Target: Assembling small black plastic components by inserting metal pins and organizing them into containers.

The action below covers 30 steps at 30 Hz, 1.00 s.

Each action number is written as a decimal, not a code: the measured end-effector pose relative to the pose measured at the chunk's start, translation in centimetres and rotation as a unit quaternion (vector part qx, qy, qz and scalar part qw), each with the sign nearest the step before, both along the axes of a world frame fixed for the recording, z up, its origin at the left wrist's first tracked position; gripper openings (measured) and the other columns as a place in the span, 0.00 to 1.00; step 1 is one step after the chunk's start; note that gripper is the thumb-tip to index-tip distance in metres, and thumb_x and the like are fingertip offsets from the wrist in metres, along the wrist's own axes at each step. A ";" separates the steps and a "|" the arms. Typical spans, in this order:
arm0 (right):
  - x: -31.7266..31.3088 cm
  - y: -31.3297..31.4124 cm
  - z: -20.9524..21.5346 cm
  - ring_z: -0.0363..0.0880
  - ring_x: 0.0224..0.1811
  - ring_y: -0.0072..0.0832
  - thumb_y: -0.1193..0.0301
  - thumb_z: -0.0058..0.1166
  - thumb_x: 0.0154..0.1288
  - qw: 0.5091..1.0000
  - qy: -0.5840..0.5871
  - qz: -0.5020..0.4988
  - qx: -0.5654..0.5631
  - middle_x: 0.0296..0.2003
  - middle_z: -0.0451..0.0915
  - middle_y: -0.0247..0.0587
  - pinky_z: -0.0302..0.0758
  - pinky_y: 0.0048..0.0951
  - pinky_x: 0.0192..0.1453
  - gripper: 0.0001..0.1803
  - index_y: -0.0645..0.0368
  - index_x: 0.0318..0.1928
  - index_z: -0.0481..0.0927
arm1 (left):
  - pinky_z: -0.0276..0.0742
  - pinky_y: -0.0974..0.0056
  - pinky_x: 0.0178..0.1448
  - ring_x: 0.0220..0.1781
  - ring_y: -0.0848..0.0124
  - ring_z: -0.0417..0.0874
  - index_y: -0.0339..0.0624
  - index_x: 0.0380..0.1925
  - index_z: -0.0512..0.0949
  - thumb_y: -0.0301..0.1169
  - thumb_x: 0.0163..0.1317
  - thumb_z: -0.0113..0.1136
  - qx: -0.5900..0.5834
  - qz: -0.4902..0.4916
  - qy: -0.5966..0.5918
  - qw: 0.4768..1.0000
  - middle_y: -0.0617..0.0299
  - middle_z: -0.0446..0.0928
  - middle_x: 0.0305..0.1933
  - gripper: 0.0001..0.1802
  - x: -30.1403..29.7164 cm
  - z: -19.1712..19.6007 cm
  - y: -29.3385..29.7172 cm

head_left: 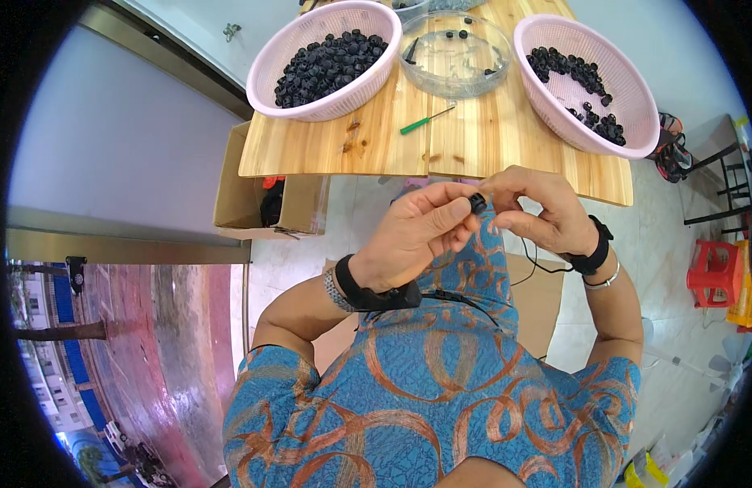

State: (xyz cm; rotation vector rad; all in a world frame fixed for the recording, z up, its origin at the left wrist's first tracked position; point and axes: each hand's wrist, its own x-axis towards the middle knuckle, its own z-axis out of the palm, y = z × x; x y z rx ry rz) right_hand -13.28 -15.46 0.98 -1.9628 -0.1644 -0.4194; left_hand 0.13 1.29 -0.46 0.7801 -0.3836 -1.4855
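Note:
A small black round part [478, 203] sits pinched between the fingertips of both hands, held in front of my chest just below the wooden table's [465, 146] near edge. My left hand [421, 232] grips it with thumb and forefinger. My right hand [539, 207] meets it from the right with curled fingers. Both wrists wear black bands. On the table, a pink basket [266, 61] at the left is heaped with similar black parts. Another pink basket [636, 93] at the right holds fewer. Between them stands a clear shallow bowl [457, 73] with a few parts.
A green-handled screwdriver [425, 122] lies on the table in front of the bowl. An open cardboard box [234, 191] stands on the floor at the table's left. A red plastic stool [713, 272] and dark metal chair legs [721, 183] are at the right.

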 end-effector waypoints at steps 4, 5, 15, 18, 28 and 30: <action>0.3 0.1 -1.1 0.70 0.24 0.17 0.75 0.58 0.56 0.996 -0.061 -0.043 0.042 0.23 0.72 0.32 0.66 0.18 0.26 0.16 0.64 0.46 0.75 | 0.70 0.74 0.37 0.32 0.78 0.73 0.37 0.47 0.71 0.27 0.63 0.51 -0.014 0.072 -0.147 0.986 0.62 0.76 0.35 0.12 2.2 1.2 0.2; 0.0 0.1 -1.3 0.70 0.23 0.16 0.75 0.58 0.57 0.996 -0.037 -0.060 0.054 0.23 0.73 0.32 0.66 0.18 0.26 0.15 0.65 0.45 0.75 | 0.71 0.74 0.37 0.33 0.78 0.74 0.37 0.47 0.71 0.26 0.62 0.52 -0.022 0.110 -0.214 0.971 0.62 0.76 0.36 0.13 3.0 1.8 0.3; -0.1 -0.6 -2.9 0.72 0.24 0.15 0.75 0.57 0.58 0.993 0.028 -0.096 0.068 0.26 0.76 0.33 0.69 0.17 0.27 0.12 0.66 0.42 0.75 | 0.71 0.74 0.41 0.34 0.79 0.73 0.38 0.42 0.77 0.20 0.56 0.54 0.005 0.212 -0.711 0.671 0.66 0.76 0.35 0.13 19.7 9.0 0.0; 0.1 -0.9 -3.1 0.72 0.23 0.15 0.76 0.56 0.59 0.991 0.043 -0.091 0.086 0.25 0.76 0.33 0.69 0.17 0.27 0.11 0.66 0.42 0.75 | 0.71 0.72 0.41 0.34 0.78 0.73 0.38 0.43 0.77 0.23 0.57 0.53 0.056 0.135 -0.819 0.555 0.64 0.76 0.34 0.13 22.6 10.8 -2.1; 1.3 -3.3 -4.6 0.71 0.21 0.21 0.74 0.57 0.58 0.992 0.045 -0.100 0.058 0.22 0.74 0.35 0.69 0.22 0.26 0.11 0.63 0.42 0.76 | 0.73 0.67 0.39 0.32 0.71 0.78 0.36 0.35 0.78 0.32 0.55 0.56 0.002 -0.150 -0.889 0.433 0.58 0.79 0.30 0.11 22.4 12.0 -18.3; 1.6 -3.7 -5.2 0.71 0.21 0.23 0.72 0.57 0.57 0.990 0.071 -0.100 0.063 0.22 0.73 0.36 0.68 0.23 0.26 0.12 0.62 0.41 0.76 | 0.72 0.65 0.36 0.29 0.70 0.77 0.36 0.30 0.78 0.31 0.52 0.56 -0.041 -0.182 -0.886 0.425 0.58 0.77 0.24 0.09 20.6 10.8 -21.5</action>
